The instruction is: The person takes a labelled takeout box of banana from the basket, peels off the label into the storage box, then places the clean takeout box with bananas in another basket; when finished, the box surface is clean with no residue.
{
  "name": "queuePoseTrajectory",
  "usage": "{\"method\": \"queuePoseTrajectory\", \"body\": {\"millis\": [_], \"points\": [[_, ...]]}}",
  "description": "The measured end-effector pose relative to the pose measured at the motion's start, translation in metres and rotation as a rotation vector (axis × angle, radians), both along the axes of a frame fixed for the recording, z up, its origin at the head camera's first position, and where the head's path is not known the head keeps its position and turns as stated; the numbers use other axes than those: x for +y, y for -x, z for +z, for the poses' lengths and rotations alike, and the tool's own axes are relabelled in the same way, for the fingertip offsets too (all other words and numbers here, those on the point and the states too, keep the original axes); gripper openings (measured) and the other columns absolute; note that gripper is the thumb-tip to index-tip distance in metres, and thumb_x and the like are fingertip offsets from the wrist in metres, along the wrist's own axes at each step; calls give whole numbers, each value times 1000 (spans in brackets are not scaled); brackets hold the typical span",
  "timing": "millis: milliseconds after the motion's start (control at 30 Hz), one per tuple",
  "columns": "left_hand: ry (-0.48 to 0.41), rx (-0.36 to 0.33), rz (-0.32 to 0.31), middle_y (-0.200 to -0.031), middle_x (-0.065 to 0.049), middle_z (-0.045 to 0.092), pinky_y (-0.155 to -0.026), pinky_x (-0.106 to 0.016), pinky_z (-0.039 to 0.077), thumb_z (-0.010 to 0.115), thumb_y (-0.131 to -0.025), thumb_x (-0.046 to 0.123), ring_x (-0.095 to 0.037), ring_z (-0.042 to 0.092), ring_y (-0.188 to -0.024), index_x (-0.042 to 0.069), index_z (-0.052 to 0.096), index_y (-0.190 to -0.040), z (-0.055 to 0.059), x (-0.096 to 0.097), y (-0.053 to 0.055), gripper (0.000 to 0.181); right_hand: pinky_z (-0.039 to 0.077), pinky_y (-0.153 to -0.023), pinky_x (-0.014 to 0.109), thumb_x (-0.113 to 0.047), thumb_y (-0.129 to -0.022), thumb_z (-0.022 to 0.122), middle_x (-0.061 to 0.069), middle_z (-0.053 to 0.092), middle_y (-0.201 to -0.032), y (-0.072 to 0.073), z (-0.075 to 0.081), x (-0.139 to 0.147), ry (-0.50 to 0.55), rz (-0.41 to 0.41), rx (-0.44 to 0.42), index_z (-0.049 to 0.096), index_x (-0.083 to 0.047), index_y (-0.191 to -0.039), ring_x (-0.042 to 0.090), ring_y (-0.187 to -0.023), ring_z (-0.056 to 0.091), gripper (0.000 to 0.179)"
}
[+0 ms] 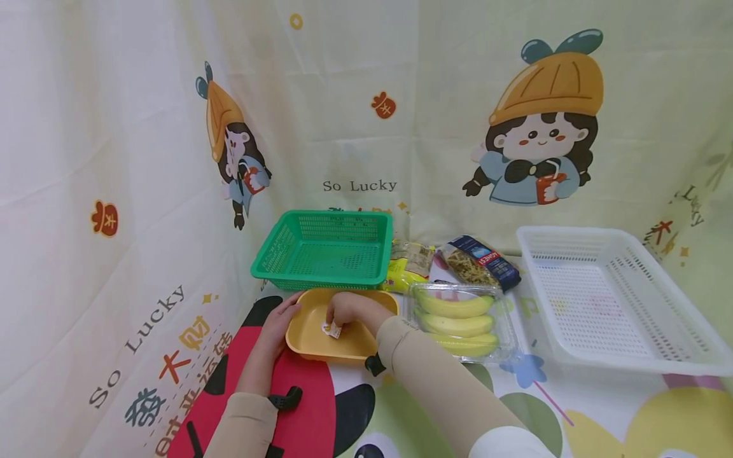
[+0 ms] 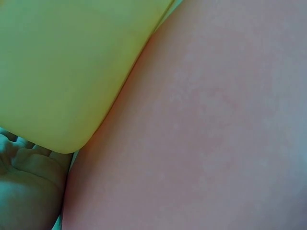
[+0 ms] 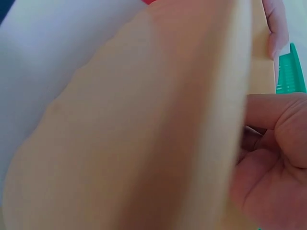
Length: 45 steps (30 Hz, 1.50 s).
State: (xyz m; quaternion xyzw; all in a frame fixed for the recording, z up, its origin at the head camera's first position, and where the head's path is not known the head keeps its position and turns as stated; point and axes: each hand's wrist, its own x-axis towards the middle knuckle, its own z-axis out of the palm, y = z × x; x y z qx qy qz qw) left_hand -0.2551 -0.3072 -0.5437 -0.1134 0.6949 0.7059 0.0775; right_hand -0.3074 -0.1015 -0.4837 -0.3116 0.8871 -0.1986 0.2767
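An orange-yellow plastic basin [image 1: 310,346] sits in front of the green basket, its side filling the upper left of the left wrist view. My left hand [image 1: 277,327] holds the basin's left side, fingers at the rim; in the left wrist view its palm [image 2: 33,179] lies close under the basin's corner. Inside the basin, the fingers of my right hand [image 1: 346,310] pinch a small white printed piece [image 1: 332,330], which looks like a little packet or paper. The right wrist view shows that hand with curled fingers, but the piece is hidden there.
Behind the basin stands a green basket [image 1: 265,267]. To the right lie a yellow bag [image 1: 409,264], a dark-blue pasta bag [image 1: 480,262] and a clear box of bananas [image 1: 458,326]. A white basket [image 1: 681,366] stands at far right. Printed cloth [image 1: 355,146] hangs behind.
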Motion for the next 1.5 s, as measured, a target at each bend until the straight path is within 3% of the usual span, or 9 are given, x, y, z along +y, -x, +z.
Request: {"method": "queuePoseTrajectory", "body": {"millis": [167, 533, 767, 867, 1000, 1200, 1367, 1500], "points": [[-7, -5, -2, -156, -2, 37, -116, -40, 37, 45, -105, 24, -24, 41, -140, 23, 46, -148, 1, 1, 0, 43, 46, -57, 19, -1, -89, 61, -2, 65, -90, -2, 2, 3, 20, -14, -19, 77, -12, -107, 11, -67, 54, 26], [15, -6, 0, -156, -3, 38, -106, -31, 46, 46, -104, 29, -25, 43, -138, 25, 46, -148, -1, -1, 1, 44, 43, -62, 20, 0, -87, 62, 1, 57, -97, -3, -1, 15, 14, 4, -20, 71, -16, -114, 14, -79, 50, 32], [18, -17, 3, -156, -3, 39, -105, -30, 47, 47, -104, 28, -26, 43, -137, 26, 48, -147, -2, -1, 3, 43, 40, -60, 23, -5, -85, 70, 0, 52, -77, 0, -8, 17, -32, -88, -21, 64, -11, -89, 15, -72, 50, 9], [19, -12, -2, -157, -3, 37, -107, -31, 46, 47, -104, 29, -26, 42, -139, 26, 46, -148, -2, -2, 2, 44, 37, -56, 24, -4, -84, 68, 0, 49, -71, 2, -11, 17, -64, -90, -3, 62, -11, -80, 15, -66, 48, 10], [16, -4, -6, -157, -2, 37, -112, -36, 42, 47, -104, 30, -25, 42, -139, 25, 45, -149, -3, -2, 1, 45, 37, -54, 24, -4, -84, 69, -1, 50, -71, 1, -10, 18, -58, -94, -2, 63, -11, -79, 14, -64, 48, 10], [11, -5, -3, -157, -2, 36, -108, -32, 45, 47, -104, 29, -24, 42, -139, 23, 45, -149, -3, -1, -1, 46, 40, -53, 22, -11, -87, 70, -2, 52, -74, -8, 5, 30, -11, -65, -32, 68, -11, -95, 11, -62, 48, 7], [12, -1, 3, -157, -2, 36, -101, -25, 49, 47, -104, 29, -24, 41, -140, 23, 45, -149, -1, -3, -1, 45, 50, -55, 26, -19, -93, 67, -1, 58, -86, -17, 34, 54, 65, -13, -102, 68, -10, -113, 14, -61, 54, 22], [16, -13, 4, -158, -2, 36, -106, -28, 46, 46, -105, 29, -24, 40, -141, 24, 45, -149, 1, -2, -1, 45, 57, -62, 33, -24, -97, 63, 1, 62, -96, -20, 55, 85, 161, -22, -116, 66, -14, -117, 17, -66, 59, 23]]}}
